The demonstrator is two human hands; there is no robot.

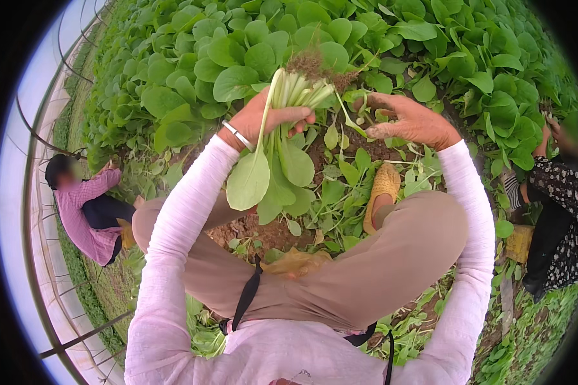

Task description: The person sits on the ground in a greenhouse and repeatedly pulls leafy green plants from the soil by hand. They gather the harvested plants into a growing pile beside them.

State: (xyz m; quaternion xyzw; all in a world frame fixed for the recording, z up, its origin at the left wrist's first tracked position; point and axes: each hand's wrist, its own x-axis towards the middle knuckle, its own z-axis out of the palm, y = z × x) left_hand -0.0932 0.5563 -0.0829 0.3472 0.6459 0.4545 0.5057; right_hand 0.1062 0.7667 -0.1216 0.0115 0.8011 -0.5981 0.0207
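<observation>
My left hand (274, 113), with a silver bracelet at its wrist, grips a bunch of leafy green plants (291, 91) by the pale stems. Brown soil-covered roots (308, 65) point away from me at its top, and broad leaves hang down toward my knees. To the right of the roots, my right hand (400, 118) is held with its thumb and fingers apart. A thin drooping stem with a small leaf (349, 118) hangs from the bunch and ends close to the right thumb; whether they touch is unclear.
Dense leafy plants (183, 62) grow ahead. Loose leaves and bare soil (269, 233) lie between my legs, near my yellow shoe (385, 185). One person (86, 207) squats at the far left, another person (558, 207) at the right. A curved greenhouse frame (29, 202) stands left.
</observation>
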